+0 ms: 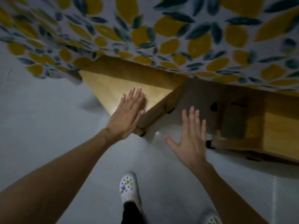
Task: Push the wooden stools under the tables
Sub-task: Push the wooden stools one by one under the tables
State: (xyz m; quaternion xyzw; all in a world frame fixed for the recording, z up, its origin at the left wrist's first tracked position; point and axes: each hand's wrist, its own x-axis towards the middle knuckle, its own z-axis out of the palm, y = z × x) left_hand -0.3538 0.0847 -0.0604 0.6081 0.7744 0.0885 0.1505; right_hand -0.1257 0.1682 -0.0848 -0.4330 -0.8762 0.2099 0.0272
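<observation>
A light wooden stool (106,83) stands partly under the table, which is covered by a cloth with yellow lemons and dark leaves (161,33). My left hand (127,115) lies flat, fingers spread, on the stool's near corner. My right hand (192,136) hovers open over the floor, its fingertips near the stool's shaded side panel (199,97). A second wooden stool (279,126) sits to the right, partly under the same cloth.
The floor (40,118) is pale grey tile. My two white clogs (129,188) are at the bottom of the view. The hanging cloth edge (53,68) covers the table's side at left.
</observation>
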